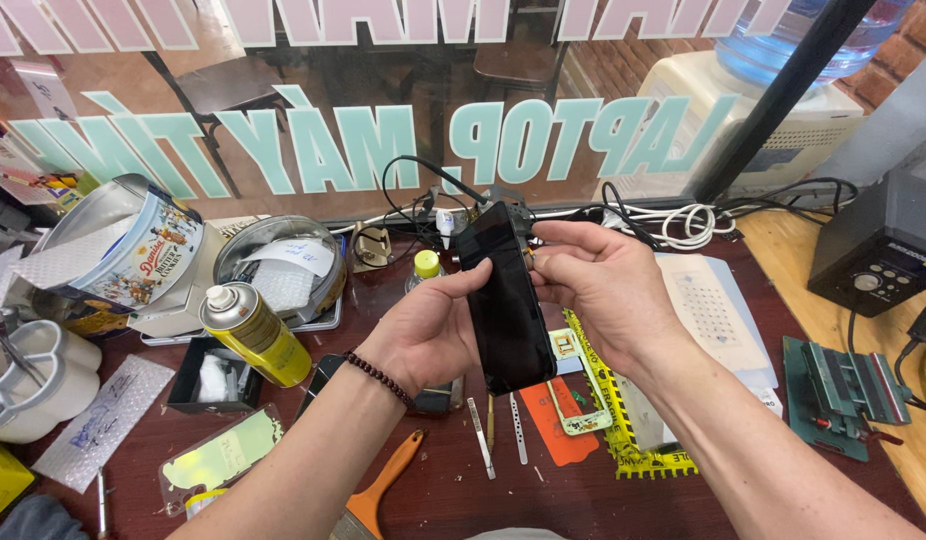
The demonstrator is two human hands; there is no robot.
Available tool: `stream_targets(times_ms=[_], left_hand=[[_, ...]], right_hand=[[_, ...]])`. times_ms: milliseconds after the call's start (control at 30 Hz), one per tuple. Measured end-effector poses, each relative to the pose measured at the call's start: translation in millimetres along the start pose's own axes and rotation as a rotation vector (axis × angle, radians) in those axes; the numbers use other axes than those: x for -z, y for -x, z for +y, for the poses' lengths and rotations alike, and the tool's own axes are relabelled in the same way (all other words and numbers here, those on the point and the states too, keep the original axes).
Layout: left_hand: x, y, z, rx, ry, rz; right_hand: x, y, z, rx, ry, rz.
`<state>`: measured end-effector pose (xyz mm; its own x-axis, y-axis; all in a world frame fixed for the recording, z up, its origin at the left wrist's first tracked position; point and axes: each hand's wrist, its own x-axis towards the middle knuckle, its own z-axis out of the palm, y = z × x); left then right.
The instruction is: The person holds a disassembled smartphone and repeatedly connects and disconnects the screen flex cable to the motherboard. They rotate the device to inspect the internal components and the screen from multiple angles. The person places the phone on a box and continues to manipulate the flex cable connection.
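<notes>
I hold a black smartphone point(503, 300) upright above a dark red workbench point(583, 490), its dark screen facing me. My left hand point(428, 325) grips its left edge and lower half, a dark bead bracelet point(380, 377) on that wrist. My right hand point(593, 285) grips the upper right edge, fingers curled near the top corner. Under the phone lie thin metal pry tools point(480, 437), an orange card point(555, 425) and a small yellow-green frame part point(573, 400).
A yellow spray can point(253, 333), round tins point(133, 250), a white cup of tools point(28, 380), an orange-handled brush point(383, 490) and a black tray point(218, 375) sit left. At the right are a green fixture point(843, 395), white pad point(718, 320), soldering station point(883, 250); cables point(673, 220) along the window.
</notes>
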<state>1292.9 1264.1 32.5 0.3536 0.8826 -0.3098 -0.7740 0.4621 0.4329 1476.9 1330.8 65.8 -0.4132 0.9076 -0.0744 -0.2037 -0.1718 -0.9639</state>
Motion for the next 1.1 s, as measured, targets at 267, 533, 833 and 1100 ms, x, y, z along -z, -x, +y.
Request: stream_targets(times_ms=[267,533,833,1100], left_hand=[[0.2,0.0,-0.5,-0.011,-0.018,0.035],[4.4,-2.6,0.9,0.002,0.012,-0.003],[9.4,-1.8,-2.7,-0.005,0.019,-0.029],[4.9,0.0,-3.5,-0.016,-0.025,0.052]], right_hand=[[-1.4,1.0,-1.0,-0.004,-0.006,0.011],[-0.8,-0.4,-1.3,0.002,-0.012,-0.001],[-0.3,2.4,2.7,0.002,-0.003,0.007],[-1.5,3.4,0.6,-0.003,0.017,0.011]])
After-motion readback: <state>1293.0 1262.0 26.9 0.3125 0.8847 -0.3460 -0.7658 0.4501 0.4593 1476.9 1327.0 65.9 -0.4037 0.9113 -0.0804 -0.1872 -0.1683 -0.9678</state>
